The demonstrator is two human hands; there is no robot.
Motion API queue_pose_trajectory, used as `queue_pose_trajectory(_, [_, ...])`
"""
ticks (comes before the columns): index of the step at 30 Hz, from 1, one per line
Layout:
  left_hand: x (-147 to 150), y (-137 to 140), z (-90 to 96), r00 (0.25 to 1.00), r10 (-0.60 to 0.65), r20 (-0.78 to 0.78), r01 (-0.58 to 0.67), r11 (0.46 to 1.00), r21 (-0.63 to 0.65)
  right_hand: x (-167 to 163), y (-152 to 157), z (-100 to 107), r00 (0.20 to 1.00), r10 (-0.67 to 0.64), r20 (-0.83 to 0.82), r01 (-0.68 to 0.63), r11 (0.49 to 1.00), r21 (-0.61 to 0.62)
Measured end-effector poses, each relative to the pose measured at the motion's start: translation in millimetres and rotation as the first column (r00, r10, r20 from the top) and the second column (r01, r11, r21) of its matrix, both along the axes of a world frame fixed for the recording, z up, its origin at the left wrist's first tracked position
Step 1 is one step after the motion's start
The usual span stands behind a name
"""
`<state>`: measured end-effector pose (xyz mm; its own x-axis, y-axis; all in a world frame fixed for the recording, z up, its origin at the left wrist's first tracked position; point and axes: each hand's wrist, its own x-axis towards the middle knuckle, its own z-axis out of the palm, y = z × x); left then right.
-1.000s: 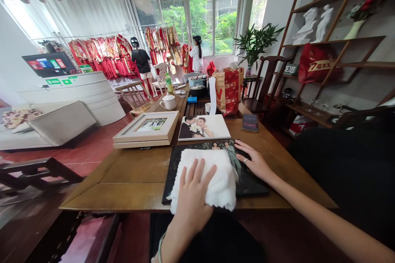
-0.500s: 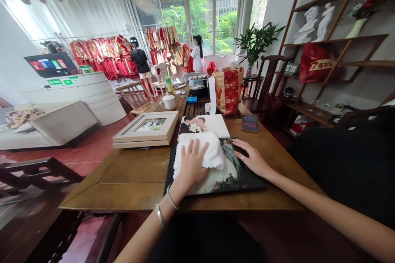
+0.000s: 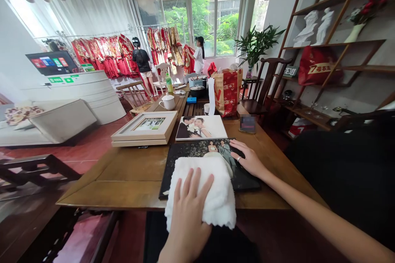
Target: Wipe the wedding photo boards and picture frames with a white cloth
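Note:
A dark wedding photo panel (image 3: 182,151) lies flat on the wooden table, showing a couple in a white gown and a grey suit. A folded white towel (image 3: 220,197) covers its near part and hangs past the table's front edge. My left hand (image 3: 191,209) rests on top of the towel, palm down and fingers spread. My right hand (image 3: 249,160) lies open on the panel's right side, fingertips near the printed couple and a ring on one finger. Just beyond is a lighter photo panel (image 3: 212,125) with a couple close together.
Left of the panels sit stacked pale frames (image 3: 138,129) on the wooden table (image 3: 123,181). Behind them are a white lidded teapot (image 3: 167,102), a blue box (image 3: 191,100) and a red-and-tan paper bag (image 3: 227,92). A small dark object (image 3: 247,124) stands at right. Two people are near hanging red garments (image 3: 106,55).
My left hand and the towel have slid toward me, off the panel's upper part and over its near edge. The printed couple is uncovered. My right hand stays nearly in place.

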<state>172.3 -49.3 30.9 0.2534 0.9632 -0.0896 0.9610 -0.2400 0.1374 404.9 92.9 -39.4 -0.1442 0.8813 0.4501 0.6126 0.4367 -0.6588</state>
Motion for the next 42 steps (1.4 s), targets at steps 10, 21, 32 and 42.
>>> queue_pose_trajectory(10, [-19, 103, 9.3, 0.996, -0.088, -0.032, 0.090, 0.994, 0.065, 0, 0, -3, 1.000, 0.002, -0.031, -0.002, 1.000, 0.008])
queue_pose_trajectory(21, [-29, 23, -3.9, 0.997, 0.015, -0.078, -0.008, 0.997, 0.079, -2, -2, 1, 1.000, -0.012, -0.025, 0.011, 1.000, -0.020])
queue_pose_trajectory(32, [-33, 63, 0.3, 0.999, 0.001, -0.046, 0.004, 0.992, 0.124, -1, -1, -3, 0.999, -0.009, -0.032, 0.009, 1.000, 0.007])
queue_pose_trajectory(42, [-19, 68, -13.3, 0.996, 0.079, -0.046, -0.065, 0.966, 0.251, -2, -1, -2, 1.000, -0.021, -0.023, 0.021, 1.000, 0.011])
